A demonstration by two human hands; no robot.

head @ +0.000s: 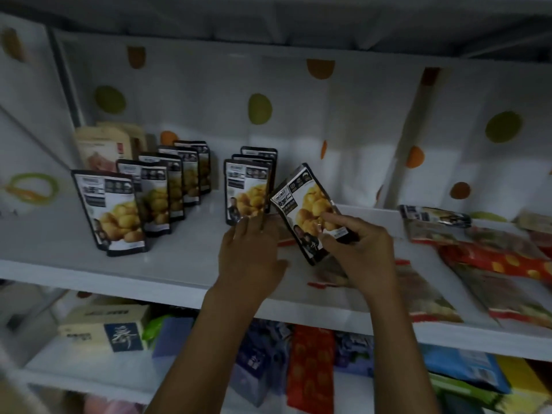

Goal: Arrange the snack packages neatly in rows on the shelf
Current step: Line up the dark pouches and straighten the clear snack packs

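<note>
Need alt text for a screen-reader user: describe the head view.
A right hand grips a tilted black snack pouch over a white shelf, the left hand beside it. Two rows of matching pouches stand upright at left; loose packets lie flat at right.

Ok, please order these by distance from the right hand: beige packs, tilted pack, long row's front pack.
1. The tilted pack, gripped in the right hand itself.
2. The long row's front pack, standing to the left on the shelf.
3. The beige packs, in the back left corner.

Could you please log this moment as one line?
right hand: grips tilted black foil snack pouch | left hand: open, by right pouch row | white shelf: two rows
</note>
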